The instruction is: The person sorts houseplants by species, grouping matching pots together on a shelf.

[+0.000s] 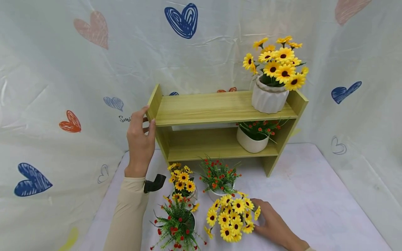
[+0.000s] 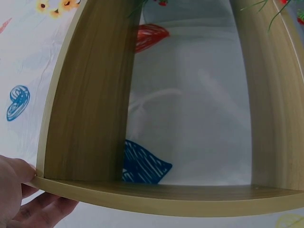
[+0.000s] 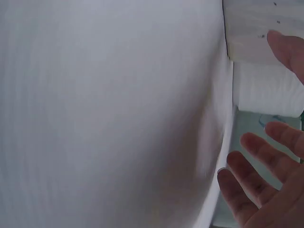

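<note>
My left hand point(image 1: 140, 141) holds the left side panel of a two-tier wooden shelf point(image 1: 201, 106). In the left wrist view, the thumb meets the panel's front edge while the other fingers lie along its outer face. At the front right, my right hand point(image 1: 273, 223) is beside a pot of yellow sunflowers point(image 1: 232, 218), whose blooms hide the pot from above. The right wrist view has that hand's fingers spread and fairly straight, with a white ridged pot point(image 3: 268, 90) showing between thumb and fingers; whether they touch it I cannot tell.
Another potted sunflower point(image 1: 270, 99) stands on the upper tier's right end. Below it sits a white pot with red flowers point(image 1: 252, 141). On the table point(image 1: 314, 202) are two red-flowered plants point(image 1: 220, 176) point(image 1: 176, 223) and a small sunflower plant point(image 1: 182, 181). A heart-printed curtain point(image 1: 204, 52) hangs behind.
</note>
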Tool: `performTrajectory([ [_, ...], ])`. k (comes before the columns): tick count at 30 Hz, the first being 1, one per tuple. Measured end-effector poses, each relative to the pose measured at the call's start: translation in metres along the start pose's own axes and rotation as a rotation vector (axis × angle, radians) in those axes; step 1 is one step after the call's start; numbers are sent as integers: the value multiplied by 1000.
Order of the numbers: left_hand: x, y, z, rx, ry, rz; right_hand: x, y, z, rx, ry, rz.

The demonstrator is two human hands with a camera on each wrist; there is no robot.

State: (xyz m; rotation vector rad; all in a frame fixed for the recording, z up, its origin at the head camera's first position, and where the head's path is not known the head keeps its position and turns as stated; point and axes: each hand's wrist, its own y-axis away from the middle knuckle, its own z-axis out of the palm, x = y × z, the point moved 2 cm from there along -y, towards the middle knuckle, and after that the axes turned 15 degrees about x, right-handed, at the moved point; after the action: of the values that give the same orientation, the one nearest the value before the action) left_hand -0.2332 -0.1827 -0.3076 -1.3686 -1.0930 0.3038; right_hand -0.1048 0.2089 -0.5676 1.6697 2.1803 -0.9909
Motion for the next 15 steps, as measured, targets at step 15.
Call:
performTrajectory([
  [15,0,0,0,1,8,-4,-11,0,13,-168,-288,31],
])
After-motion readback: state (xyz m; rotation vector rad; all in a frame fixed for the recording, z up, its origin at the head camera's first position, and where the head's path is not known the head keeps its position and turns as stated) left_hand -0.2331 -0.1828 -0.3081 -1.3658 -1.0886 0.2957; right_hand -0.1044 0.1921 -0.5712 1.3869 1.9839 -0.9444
